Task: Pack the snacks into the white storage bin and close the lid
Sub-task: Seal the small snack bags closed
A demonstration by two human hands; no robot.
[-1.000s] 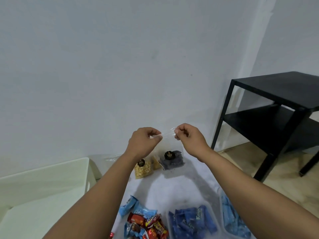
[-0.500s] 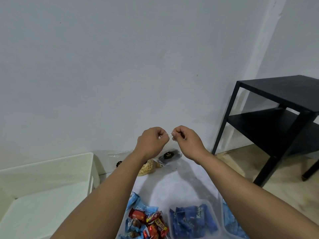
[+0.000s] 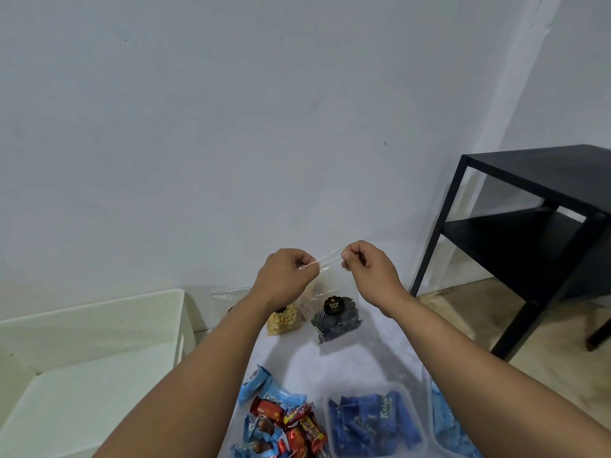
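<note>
My left hand (image 3: 284, 276) and my right hand (image 3: 370, 271) each pinch one end of the top edge of a clear plastic bag (image 3: 334, 317) with dark striped snacks and a black label, held up above the white surface. Behind my left wrist stands a clear bag of pale round snacks (image 3: 285, 321). The white storage bin (image 3: 99, 328) sits open at the left. A pile of red and blue wrapped candies (image 3: 284, 421) lies near the bottom. A clear tub of blue wafer packs (image 3: 373, 421) is to its right.
A second clear tub of blue packs (image 3: 446, 428) sits at the bottom right edge. A black two-shelf side table (image 3: 542, 226) stands on the right, on a beige floor. A plain wall rises behind. A crumpled clear bag (image 3: 228, 294) lies by the bin's far corner.
My hands moved apart along the bag's top edge after closing together. The dark snack bag hangs lower and more upright in view.
</note>
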